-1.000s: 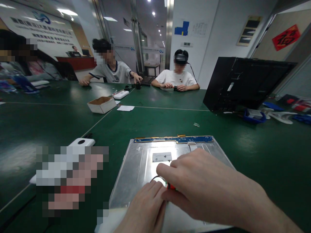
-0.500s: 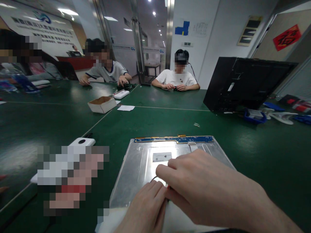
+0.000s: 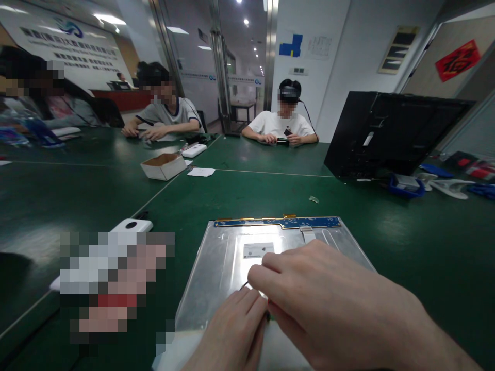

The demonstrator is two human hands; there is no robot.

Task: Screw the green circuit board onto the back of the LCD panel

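- Head view: green table (image 3: 417,257), wide across foreground.
- Metal panel (image 3: 204,283), flat on table, front and centre.
- Right hand (image 3: 309,293), slanting over panel from right, knuckles up, fingers curled; cannot tell grip.
- Left hand (image 3: 235,319), lower, fingers bunched beside right thumb; cannot tell grip.
- Thin dark wire (image 3: 243,285), just beyond left fingertips.

The right hand (image 3: 309,293) (curled) sits beside the left hand (image 3: 234,324).
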